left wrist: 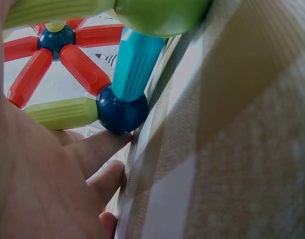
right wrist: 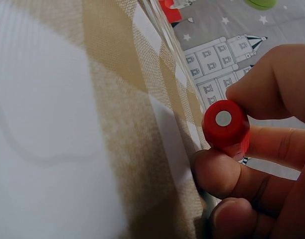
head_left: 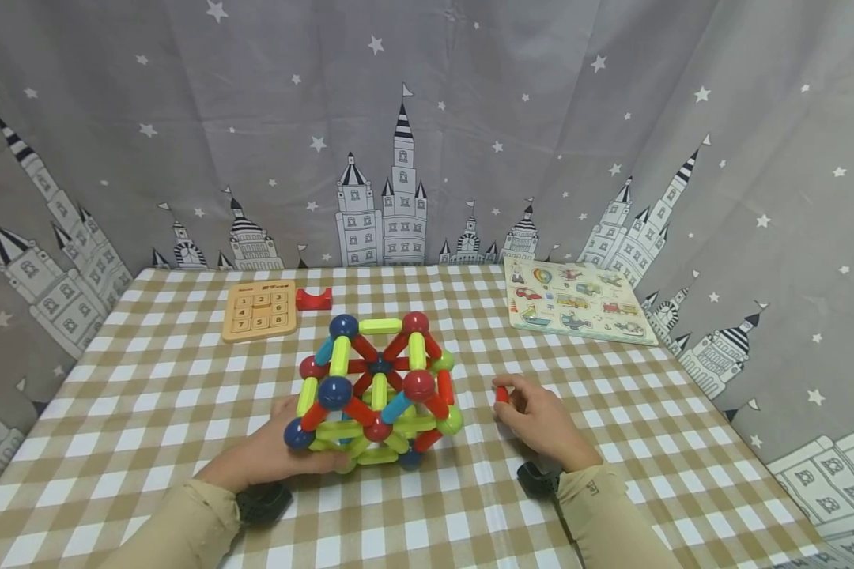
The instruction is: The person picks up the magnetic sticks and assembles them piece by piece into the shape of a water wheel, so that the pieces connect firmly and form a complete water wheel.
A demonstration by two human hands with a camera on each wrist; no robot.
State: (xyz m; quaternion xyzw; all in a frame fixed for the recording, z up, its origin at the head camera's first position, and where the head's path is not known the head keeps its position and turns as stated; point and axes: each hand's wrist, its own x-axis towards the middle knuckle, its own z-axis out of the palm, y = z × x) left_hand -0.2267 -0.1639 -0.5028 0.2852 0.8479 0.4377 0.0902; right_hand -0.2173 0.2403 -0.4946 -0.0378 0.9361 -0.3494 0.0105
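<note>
A structure of magnetic sticks and balls (head_left: 379, 427) in red, green, blue and navy stands on the checked cloth in the head view. My left hand (head_left: 282, 450) holds its lower left side, thumb along the front and fingers behind. Close up in the left wrist view, a finger touches a navy ball (left wrist: 122, 108) joined to a light blue stick (left wrist: 137, 63). To the right of the structure, my right hand (head_left: 543, 419) pinches a short red magnetic stick (head_left: 502, 395). The stick's round metal end (right wrist: 223, 118) faces the camera in the right wrist view.
Behind the structure lie a wooden number puzzle (head_left: 259, 310) and a red arch-shaped block (head_left: 314, 299). A picture board (head_left: 576, 301) lies at the back right. A grey curtain (head_left: 427, 134) with castles and stars hangs behind the table.
</note>
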